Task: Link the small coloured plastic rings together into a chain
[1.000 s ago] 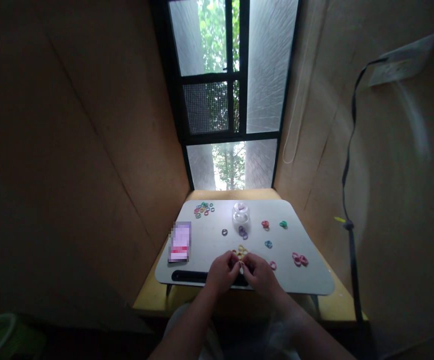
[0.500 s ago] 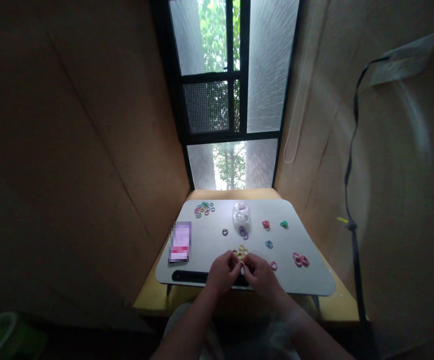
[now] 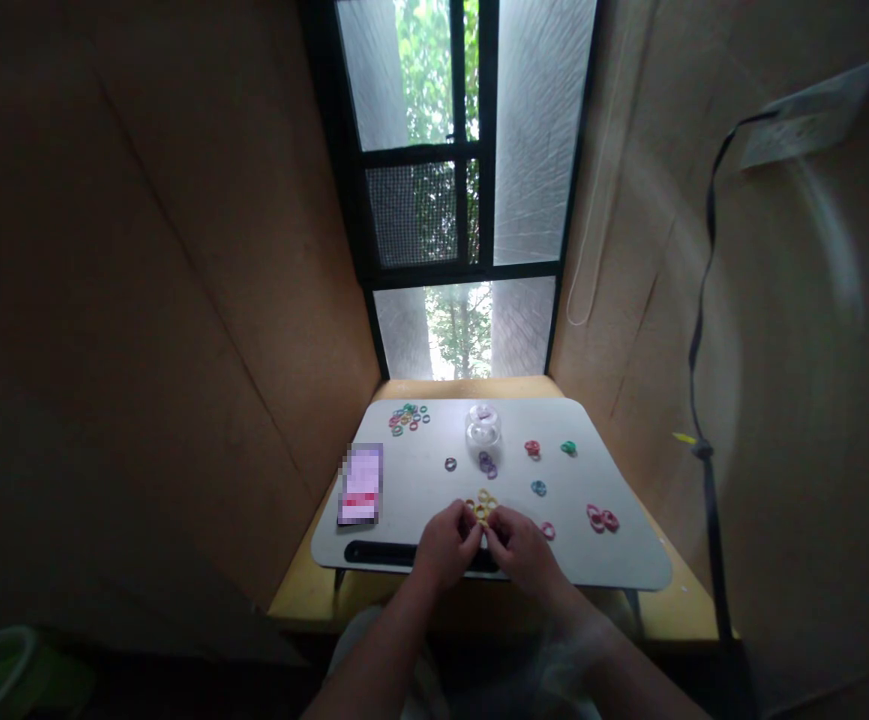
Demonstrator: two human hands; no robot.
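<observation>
My left hand [image 3: 449,545] and my right hand [image 3: 518,546] meet over the front part of the white lap table [image 3: 411,500]. Both have their fingers closed in a pinch, with a small yellow hair tie [image 3: 483,525] between the fingertips, partly hidden by them. Just beyond the fingers lies a loose group of yellow hair ties [image 3: 485,497]. A pink hair tie [image 3: 548,531] rests by my right hand. Farther back are purple hair ties [image 3: 487,464] and a dark greyish one [image 3: 450,464].
A clear jar [image 3: 483,430] stands at the back. Mixed hair ties [image 3: 408,418] lie back left, above a phone [image 3: 361,484]. Red [image 3: 532,449], green [image 3: 569,448], blue [image 3: 539,488] and pink ones [image 3: 603,519] sit at right. A black slot [image 3: 378,553] runs along the front.
Both hands stay in nearly the same place, still pinching at the yellow hair tie. Only the fingertips shift slightly; the other things have not moved.
</observation>
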